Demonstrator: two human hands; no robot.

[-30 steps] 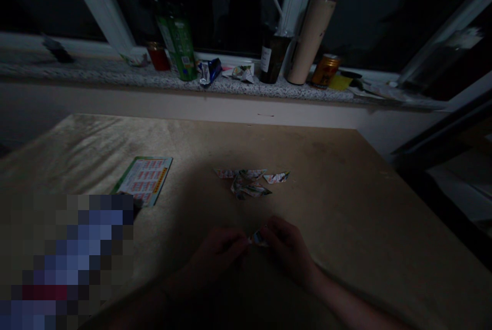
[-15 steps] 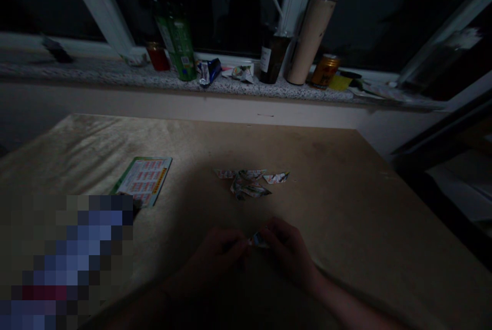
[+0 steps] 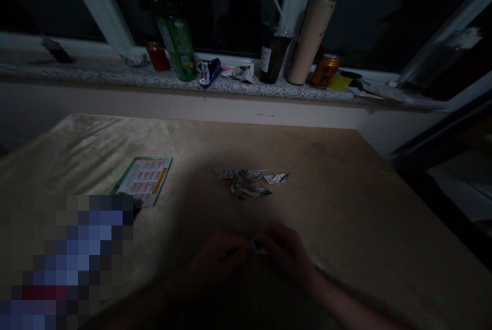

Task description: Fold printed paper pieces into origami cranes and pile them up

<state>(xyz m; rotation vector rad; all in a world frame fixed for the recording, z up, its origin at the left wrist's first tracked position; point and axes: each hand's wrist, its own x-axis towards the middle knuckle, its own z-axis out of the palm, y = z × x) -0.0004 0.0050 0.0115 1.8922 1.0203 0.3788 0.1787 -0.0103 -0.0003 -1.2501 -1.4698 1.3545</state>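
Both grips pinch one small folded paper [image 3: 257, 246] — left hand [image 3: 223, 253], right hand [image 3: 286, 253]; more paper bits [image 3: 248, 182] lie near on the worktop [image 3: 346, 207].

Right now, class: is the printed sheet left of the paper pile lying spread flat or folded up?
Spread flat. The printed sheet lies open on the table, its full grid face and green border showing, no creases visible.

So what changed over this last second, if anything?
Both hands slid slightly toward the person, the left hand and right hand still pinching the small paper piece between them, which now shows less. Nothing was let go or picked up. The folded scraps, the printed card and the bottles and cans on the windowsill stayed put.
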